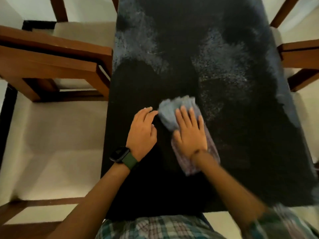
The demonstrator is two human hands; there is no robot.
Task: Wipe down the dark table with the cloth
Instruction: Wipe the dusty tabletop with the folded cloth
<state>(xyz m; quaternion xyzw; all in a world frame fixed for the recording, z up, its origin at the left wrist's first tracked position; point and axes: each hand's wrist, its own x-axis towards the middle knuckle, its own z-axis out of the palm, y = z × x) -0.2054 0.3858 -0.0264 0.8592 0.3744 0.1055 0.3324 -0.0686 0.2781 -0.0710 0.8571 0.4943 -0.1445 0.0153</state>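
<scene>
Here the crumpled blue-grey cloth [174, 114] lies under the flat right hand [189, 131].

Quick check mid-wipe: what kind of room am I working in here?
Probably a home living or dining room: a dark table flanked by wooden chairs with pale cushions, on a light tiled floor.

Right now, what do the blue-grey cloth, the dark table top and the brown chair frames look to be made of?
Blue-grey cloth: soft woven fabric, bunched and creased under the right hand. Dark table top: hard, matte, dusty; material unclear. Brown chair frames: smooth, squared wood, probably varnished.
</scene>
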